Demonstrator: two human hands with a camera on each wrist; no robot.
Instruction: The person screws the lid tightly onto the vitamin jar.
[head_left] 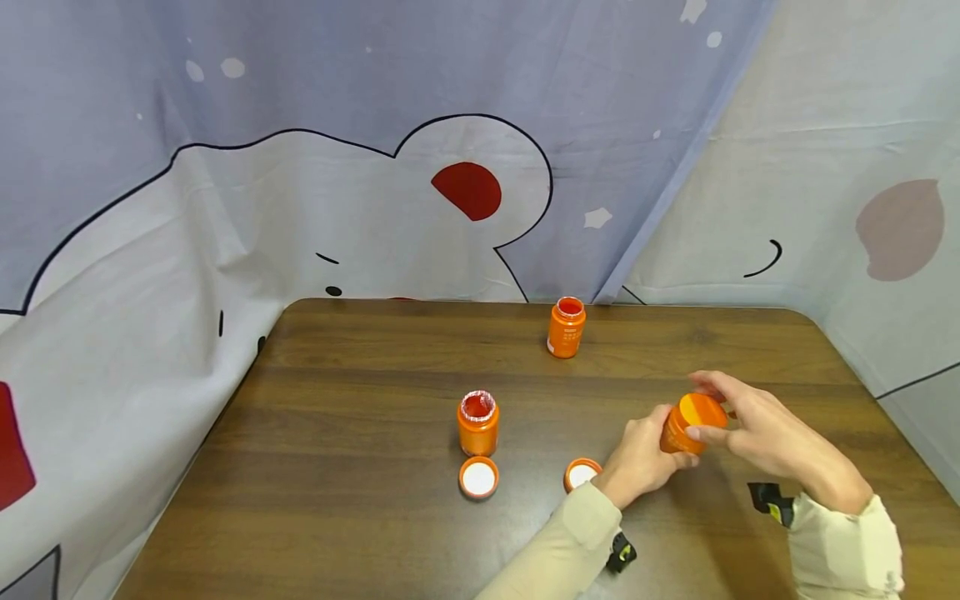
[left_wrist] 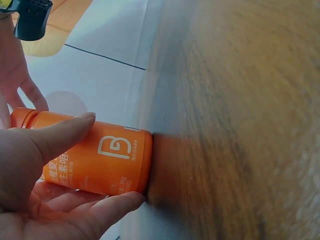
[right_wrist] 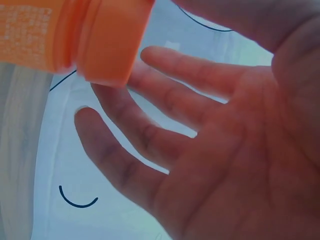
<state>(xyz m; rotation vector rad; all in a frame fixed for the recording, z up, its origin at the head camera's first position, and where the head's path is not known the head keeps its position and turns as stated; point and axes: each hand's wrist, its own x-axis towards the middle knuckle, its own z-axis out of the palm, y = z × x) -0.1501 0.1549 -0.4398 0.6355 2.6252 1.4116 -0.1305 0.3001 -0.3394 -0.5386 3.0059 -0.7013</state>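
Observation:
On the right side of the table, my left hand (head_left: 637, 454) grips the body of an orange plastic bottle (head_left: 677, 437), thumb on one side and fingers on the other. Its white printed label shows in the left wrist view, where the bottle (left_wrist: 115, 155) has its base close to the wooden tabletop. Over the top, my right hand (head_left: 776, 433) holds the orange screw cap (head_left: 705, 408) between the thumb at the near side and fingers at the far side. The cap (right_wrist: 112, 42) is on the bottle; in the right wrist view the palm is away from it.
Two uncapped orange bottles stand upright, one (head_left: 477, 433) left of centre with ragged foil round its mouth, another (head_left: 566, 333) near the back edge. Two caps lie white side up: one cap (head_left: 478, 478) before the nearer bottle, another cap (head_left: 580, 473) partly behind my left arm.

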